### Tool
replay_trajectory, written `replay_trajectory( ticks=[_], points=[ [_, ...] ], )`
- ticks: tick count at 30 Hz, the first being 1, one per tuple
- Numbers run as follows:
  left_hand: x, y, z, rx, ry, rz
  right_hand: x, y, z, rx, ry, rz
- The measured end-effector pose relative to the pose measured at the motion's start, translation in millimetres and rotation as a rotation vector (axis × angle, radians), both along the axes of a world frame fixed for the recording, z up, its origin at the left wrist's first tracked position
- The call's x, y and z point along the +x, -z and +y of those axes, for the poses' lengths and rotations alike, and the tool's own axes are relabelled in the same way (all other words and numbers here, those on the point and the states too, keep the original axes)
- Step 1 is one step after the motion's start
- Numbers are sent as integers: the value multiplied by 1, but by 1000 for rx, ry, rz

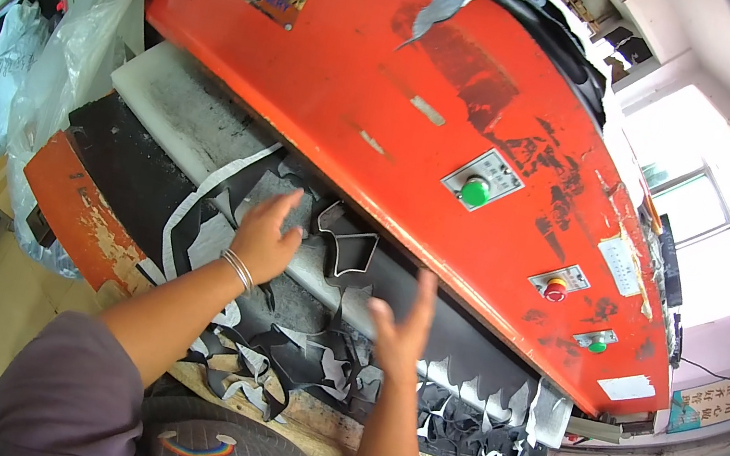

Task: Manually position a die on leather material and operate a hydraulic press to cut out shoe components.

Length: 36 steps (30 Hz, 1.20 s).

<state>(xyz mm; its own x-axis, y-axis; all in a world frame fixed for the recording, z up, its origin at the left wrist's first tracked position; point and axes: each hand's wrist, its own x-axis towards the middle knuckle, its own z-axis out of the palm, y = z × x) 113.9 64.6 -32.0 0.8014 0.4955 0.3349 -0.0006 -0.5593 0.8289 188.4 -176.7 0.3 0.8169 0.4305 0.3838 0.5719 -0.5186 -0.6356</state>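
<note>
My left hand (pixel 268 238), with a bangle at the wrist, is held over the cutting bed, thumb apart from the fingers and nothing in it. Just right of its fingertips, a metal cutting die (pixel 351 252) with a thin, angular outline rests on a dark grey sheet (pixel 474 330). Beyond the die to the right, my right hand (pixel 403 331) is raised over the sheet, also with thumb and fingers spread. Torn grey-and-black offcuts (pixel 292 362) with jagged edges lie beneath and in front of both hands.
An orange-red press beam (pixel 328 104) spans the far side of the bed. On it are a green button (pixel 475 192), a red knob (pixel 555 290) and a smaller green button (pixel 597 344). Clear plastic (pixel 71 69) hangs at the left. A wooden ledge (pixel 327 444) edges the near side.
</note>
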Motion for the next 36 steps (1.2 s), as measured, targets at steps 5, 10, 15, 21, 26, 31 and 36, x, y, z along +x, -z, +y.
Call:
replay_trajectory(
  ticks=[5,10,15,21,26,31,36],
  points=[
    [40,-86,-16,-315,180,-69,55,-97,-123,474,478,-416],
    [85,-174,-71,-165,609,-186,128,-165,-217,584,889,-700],
    [113,-210,-87,-46,655,-20,170,-158,-258,332,1232,-656],
    [51,-137,-98,139,524,-69,106,-109,-247,312,1043,-660],
    [-79,-56,-81,234,680,561,-34,-30,-160,125,468,220],
    [-137,-32,-87,376,644,577,-163,-26,-50,-378,-425,122],
    [-143,-42,-78,367,604,659,-200,-8,-22,-554,-227,-21]
  ],
)
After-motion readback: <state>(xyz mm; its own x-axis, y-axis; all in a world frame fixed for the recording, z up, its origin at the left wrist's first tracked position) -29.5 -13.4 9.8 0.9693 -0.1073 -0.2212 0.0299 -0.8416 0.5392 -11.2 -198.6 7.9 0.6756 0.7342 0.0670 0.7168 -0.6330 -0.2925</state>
